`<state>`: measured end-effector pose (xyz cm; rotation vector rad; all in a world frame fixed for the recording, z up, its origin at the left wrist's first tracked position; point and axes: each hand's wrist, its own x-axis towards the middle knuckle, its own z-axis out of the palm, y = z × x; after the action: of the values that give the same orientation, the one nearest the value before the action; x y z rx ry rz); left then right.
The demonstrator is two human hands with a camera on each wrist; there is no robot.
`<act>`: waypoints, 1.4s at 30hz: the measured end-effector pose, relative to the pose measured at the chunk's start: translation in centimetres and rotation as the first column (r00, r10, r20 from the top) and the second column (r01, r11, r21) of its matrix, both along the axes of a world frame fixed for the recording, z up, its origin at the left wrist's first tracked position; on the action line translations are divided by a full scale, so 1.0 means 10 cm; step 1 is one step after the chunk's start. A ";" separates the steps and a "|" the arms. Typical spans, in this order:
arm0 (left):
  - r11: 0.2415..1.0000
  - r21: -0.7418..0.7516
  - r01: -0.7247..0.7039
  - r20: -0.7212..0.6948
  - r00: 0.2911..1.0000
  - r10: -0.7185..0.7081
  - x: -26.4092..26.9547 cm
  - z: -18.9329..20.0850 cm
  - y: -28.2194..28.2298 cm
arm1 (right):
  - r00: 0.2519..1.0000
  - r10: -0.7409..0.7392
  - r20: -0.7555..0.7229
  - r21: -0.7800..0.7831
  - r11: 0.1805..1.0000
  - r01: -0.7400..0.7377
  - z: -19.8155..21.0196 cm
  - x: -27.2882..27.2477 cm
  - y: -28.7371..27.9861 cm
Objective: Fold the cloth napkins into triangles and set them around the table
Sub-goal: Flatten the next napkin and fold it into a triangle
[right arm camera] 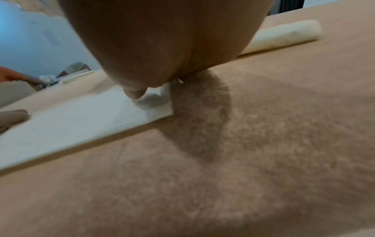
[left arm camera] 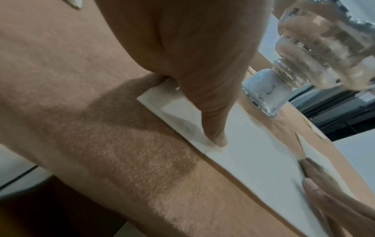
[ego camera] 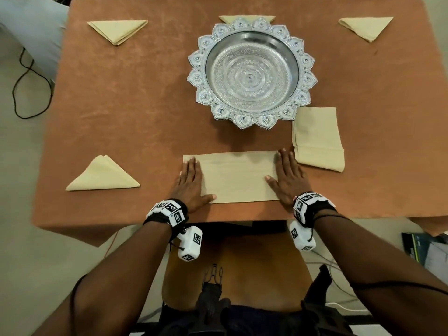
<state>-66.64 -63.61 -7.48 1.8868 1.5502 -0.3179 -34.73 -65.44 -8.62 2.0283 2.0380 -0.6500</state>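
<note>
Head view: a limp, light napkin (ego camera: 238,177), lying at the table's (ego camera: 145,105) near edge, is pressed flat by the outstretched left hand (ego camera: 191,184) and right hand (ego camera: 288,177), corners probably best pinched.

Left thumb (left arm camera: 215,136) on napkin (left arm camera: 253,154)

We identify a dining setup inside a recording room: a table (ego camera: 145,105) under an orange-brown cloth, an ornate silver bowl (ego camera: 252,76), folded napkins (ego camera: 118,30), and loose floor cables (ego camera: 26,76).
</note>
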 end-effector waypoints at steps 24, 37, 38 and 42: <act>-0.162 -0.936 -0.313 -0.109 -0.180 0.978 0.64 0.44 -0.54 | 0.971 0.066 -0.232 0.040 0.998 -0.058 0.17 -1.03 0.88; -0.109 -0.926 -0.362 -0.052 -0.162 0.985 0.77 0.46 -0.48 | 0.886 -0.002 -0.463 -0.065 0.997 -0.032 0.61 -0.75 0.93; -0.076 -0.915 -0.397 -0.023 -0.137 0.990 0.79 0.47 -0.46 | 0.861 -0.053 -0.506 -0.087 0.996 0.010 0.67 -0.72 0.91; 0.040 -0.839 -0.542 0.092 -0.070 0.993 0.78 0.52 -0.38 | 0.575 -0.381 -0.724 -0.284 0.924 0.254 0.80 -0.61 0.73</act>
<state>-58.85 -67.44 -2.30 0.0420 1.4449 0.5097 -40.79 -58.13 -0.60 2.2656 1.8387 -1.9944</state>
